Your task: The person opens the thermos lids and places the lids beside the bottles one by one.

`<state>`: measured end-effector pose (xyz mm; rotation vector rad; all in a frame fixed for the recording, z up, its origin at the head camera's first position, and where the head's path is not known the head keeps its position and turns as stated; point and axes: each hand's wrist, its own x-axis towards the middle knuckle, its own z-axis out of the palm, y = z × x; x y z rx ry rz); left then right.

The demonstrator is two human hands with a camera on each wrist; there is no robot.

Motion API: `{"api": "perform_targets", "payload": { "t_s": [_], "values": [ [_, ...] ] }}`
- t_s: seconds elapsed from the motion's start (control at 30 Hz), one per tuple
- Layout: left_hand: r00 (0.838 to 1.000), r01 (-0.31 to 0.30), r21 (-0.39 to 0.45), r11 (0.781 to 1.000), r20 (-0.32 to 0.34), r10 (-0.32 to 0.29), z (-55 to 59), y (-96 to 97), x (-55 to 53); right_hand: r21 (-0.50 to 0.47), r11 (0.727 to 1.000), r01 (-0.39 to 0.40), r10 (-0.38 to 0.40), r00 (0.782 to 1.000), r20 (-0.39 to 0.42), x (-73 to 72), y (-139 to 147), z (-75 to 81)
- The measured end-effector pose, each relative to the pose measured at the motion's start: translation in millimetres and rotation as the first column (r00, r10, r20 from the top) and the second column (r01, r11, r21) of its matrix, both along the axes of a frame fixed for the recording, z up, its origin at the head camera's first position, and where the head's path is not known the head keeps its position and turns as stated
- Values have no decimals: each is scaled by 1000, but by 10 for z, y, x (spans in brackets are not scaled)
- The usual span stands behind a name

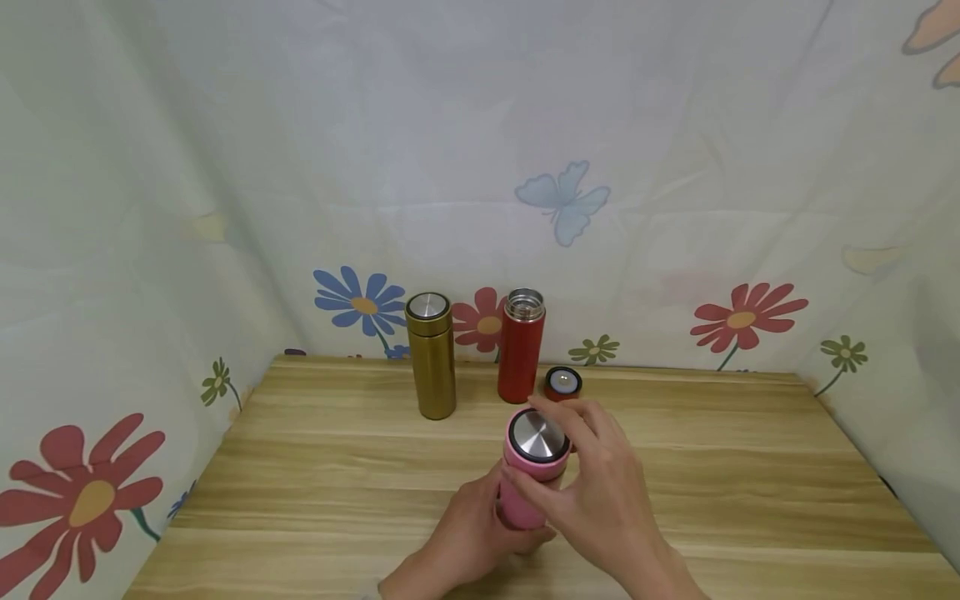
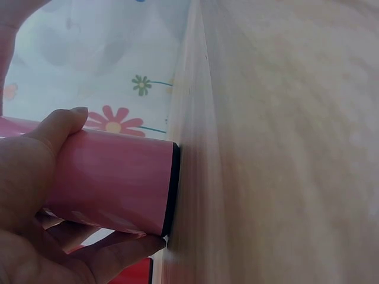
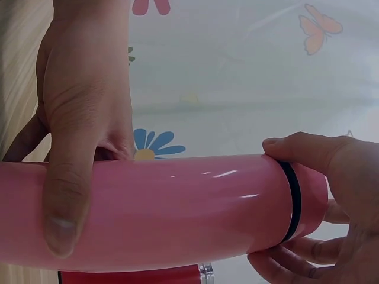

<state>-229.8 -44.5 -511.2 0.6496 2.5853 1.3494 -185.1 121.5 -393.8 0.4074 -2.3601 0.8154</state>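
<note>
A pink thermos bottle (image 1: pixel 519 507) stands near the front of the table. Its pink lid has a shiny metal top (image 1: pixel 538 436), and a black band (image 3: pixel 294 201) shows between lid and body in the right wrist view. My left hand (image 1: pixel 472 529) grips the body low down, thumb on one side and fingers on the other. At the top, my right hand (image 1: pixel 611 479) holds the lid between thumb and fingers. In the left wrist view, the bottle's black base (image 2: pixel 172 189) is right at the tabletop.
Behind the pink bottle stand a gold thermos bottle (image 1: pixel 433 375) with its lid on and an uncapped red thermos bottle (image 1: pixel 520 354). A red lid (image 1: pixel 563 382) lies upside down beside the red bottle. A flower-patterned curtain (image 1: pixel 450 125) borders the wooden table (image 1: pixel 315 467).
</note>
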Motion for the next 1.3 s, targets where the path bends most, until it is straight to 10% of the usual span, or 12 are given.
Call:
{"api": "perform_targets", "payload": {
  "t_s": [0.67,1.3],
  "values": [
    [999,16,53,998,44,-18,33,3,14,-78,981,-180,186,980,74,-47,129,29],
    [999,40,63,997,-12,-40,8,-11,13,-161,914,-372,393,911,124,-124,259,33]
  ]
}}
